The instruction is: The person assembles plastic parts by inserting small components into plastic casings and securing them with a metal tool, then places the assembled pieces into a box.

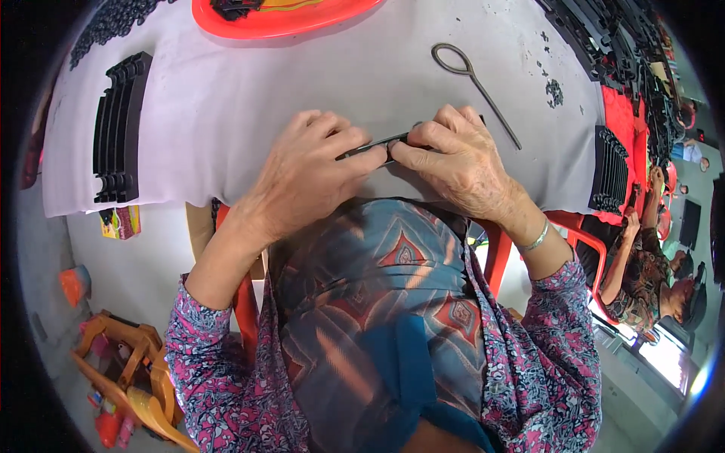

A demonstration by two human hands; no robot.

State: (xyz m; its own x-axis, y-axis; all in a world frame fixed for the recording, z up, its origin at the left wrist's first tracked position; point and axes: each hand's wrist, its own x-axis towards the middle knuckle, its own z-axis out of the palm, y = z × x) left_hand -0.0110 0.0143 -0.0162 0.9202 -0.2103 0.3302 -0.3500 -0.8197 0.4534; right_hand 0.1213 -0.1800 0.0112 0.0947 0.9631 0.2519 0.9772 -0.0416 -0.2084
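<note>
Close to the table's near edge, a thin black strip-shaped part [390, 143] runs between my two hands, mostly covered by the fingers. My left hand [306, 174], a little smeared by motion, is closed on its left end with thumb and forefinger near the middle. The fingers of my right hand [462, 160] pinch the other end, its thumb tip almost meeting the left one. Beyond the right hand lies a metal rod [495, 110] with a loop at its far end. What the fingertips press on is too small to make out.
Bundled black slatted parts stand at left [117, 128] and right [610, 170]. At the back are a red tray [253, 33] and a heap of small black pieces [106, 32]. Loose black bits [555, 92] lie near long black parts [596, 45]. Another person [638, 279] sits at right.
</note>
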